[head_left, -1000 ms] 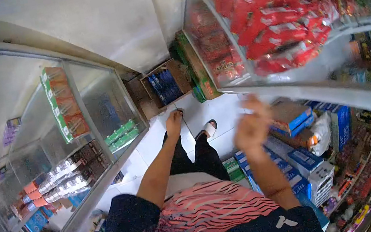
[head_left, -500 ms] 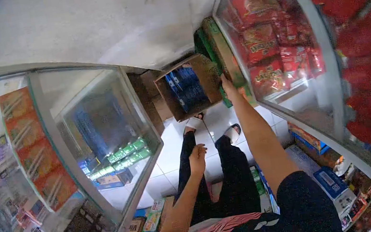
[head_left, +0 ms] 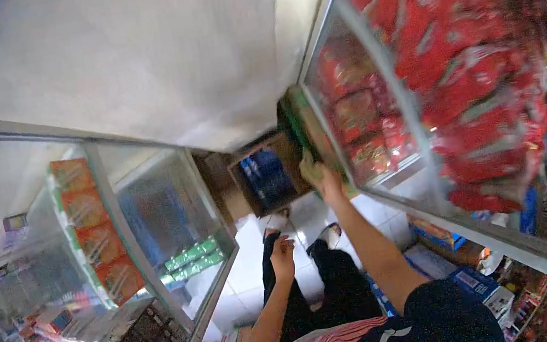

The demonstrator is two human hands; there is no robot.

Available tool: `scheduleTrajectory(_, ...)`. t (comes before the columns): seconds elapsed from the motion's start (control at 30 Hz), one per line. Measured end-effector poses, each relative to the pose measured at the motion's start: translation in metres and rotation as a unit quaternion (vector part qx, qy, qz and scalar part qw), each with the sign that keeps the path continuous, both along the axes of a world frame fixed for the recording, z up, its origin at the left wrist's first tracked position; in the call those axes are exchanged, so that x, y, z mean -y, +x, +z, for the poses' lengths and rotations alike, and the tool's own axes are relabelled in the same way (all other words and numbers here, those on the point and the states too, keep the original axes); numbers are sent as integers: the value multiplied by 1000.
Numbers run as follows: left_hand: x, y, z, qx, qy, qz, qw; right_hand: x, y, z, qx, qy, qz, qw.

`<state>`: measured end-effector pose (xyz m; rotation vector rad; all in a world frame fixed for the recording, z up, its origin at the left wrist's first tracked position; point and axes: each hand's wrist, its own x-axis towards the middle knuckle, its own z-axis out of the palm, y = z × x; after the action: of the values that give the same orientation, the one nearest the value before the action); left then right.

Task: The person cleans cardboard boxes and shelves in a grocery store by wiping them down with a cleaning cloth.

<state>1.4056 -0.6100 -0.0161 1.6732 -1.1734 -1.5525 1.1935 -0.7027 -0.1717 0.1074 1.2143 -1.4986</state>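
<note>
An open cardboard box (head_left: 239, 189) with dark blue packs (head_left: 266, 176) in it stands in the corner ahead of my feet. My right hand (head_left: 322, 179) reaches out just past the box's right side, its fingers stretched and slightly blurred, overlapping the edge of a green-and-brown carton (head_left: 312, 122). Low in front of my legs hangs my left hand (head_left: 283, 261), fingers loosely bent and apart, with nothing in it.
Glass cases flank me; the left one (head_left: 161, 232) holds green packs (head_left: 190, 257) and orange packs (head_left: 93, 228). Red packets (head_left: 457, 63) hang on the right. Cartons (head_left: 477, 282) sit low at my right, on the white tiled floor (head_left: 244, 304).
The view has tilted up and swung right, so everything sits lower in it. My right hand's fingers, earlier at the box's right edge, now look more stretched out. My left hand still hangs low.
</note>
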Motion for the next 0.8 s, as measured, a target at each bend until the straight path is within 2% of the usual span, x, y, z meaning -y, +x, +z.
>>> scheduleTrajectory(0.03, 13, -10, 8, 38, -41, -24, 998, -5, 2, 29, 97, -94, 14, 991)
scheduleTrajectory(0.07, 29, -22, 24, 4, -2, -16, 1000, -1, 11, 127, 80, -4, 37, 996)
scheduleTrajectory(0.1, 37, -30, 24, 53, -153, -47, 986, -12, 15, 158, 165, -21, 36, 985)
scheduleTrajectory(0.13, 51, -43, 34, 56, -216, -49, 973, -22, 16, 183, 249, -39, 39, 967)
scheduleTrajectory(0.17, 66, -55, 47, 59, -281, -50, 957, -24, 23, 237, 192, -22, 68, 979)
scheduleTrajectory(0.2, 73, -58, 47, 4, -278, -61, 959, -29, 30, 284, 134, -3, 93, 987)
scheduleTrajectory(0.23, 80, -61, 45, -52, -272, -72, 958, -38, 28, 299, 160, -21, 106, 981)
scheduleTrajectory(0.3, 94, -62, 76, -98, -148, -193, 965, -52, 21, 334, 175, -53, 114, 977)
scheduleTrajectory(0.33, 107, -59, 94, -210, 3, -252, 944, -57, 15, 358, 164, -104, 101, 976)
scheduleTrajectory(0.37, 111, -58, 117, -215, -12, -263, 940, -63, 9, 375, 152, -155, 90, 972)
scheduleTrajectory(0.4, 109, -56, 141, -266, 25, -280, 922, -67, -2, 376, 214, -187, 22, 959)
scheduleTrajectory(0.43, 106, -55, 165, -314, 64, -298, 899, -73, -12, 378, 204, -201, 19, 958)
scheduleTrajectory(0.47, 103, -56, 188, -318, 51, -310, 895, -78, -23, 384, 120, -192, 0, 974)
scheduleTrajectory(0.5, 100, -58, 210, -463, 69, -263, 844, -80, -29, 398, 36, -183, -24, 982)
scheduleTrajectory(0.53, 98, -60, 230, -595, 92, -214, 769, -88, -30, 412, -85, -128, -6, 988)
scheduleTrajectory(0.57, 94, -67, 253, -597, 87, -230, 764, -94, -30, 422, -93, -139, -17, 986)
scheduleTrajectory(0.6, 87, -79, 277, -611, 100, -155, 770, -100, -28, 428, -220, -103, 82, 967)
scheduleTrajectory(0.63, 83, -90, 294, -621, 112, -79, 772, -106, -25, 436, -340, -60, 177, 921)
scheduleTrajectory(0.67, 85, -101, 299, -588, 129, -52, 797, -108, -17, 456, -340, -42, 210, 916)
scheduleTrajectory(0.7, 92, -108, 308, -590, 126, -63, 795, -111, -13, 480, -346, -47, 200, 915)
scheduleTrajectory(0.73, 102, -115, 319, -572, 104, -66, 811, -113, -10, 506, -482, -106, 198, 847)
scheduleTrajectory(0.77, 114, -122, 334, -554, 81, -67, 826, -113, -10, 532, -605, -160, 191, 756)
scheduleTrajectory(0.8, 127, -129, 355, -560, 51, -62, 824, -112, -14, 560, -691, -209, 119, 682)
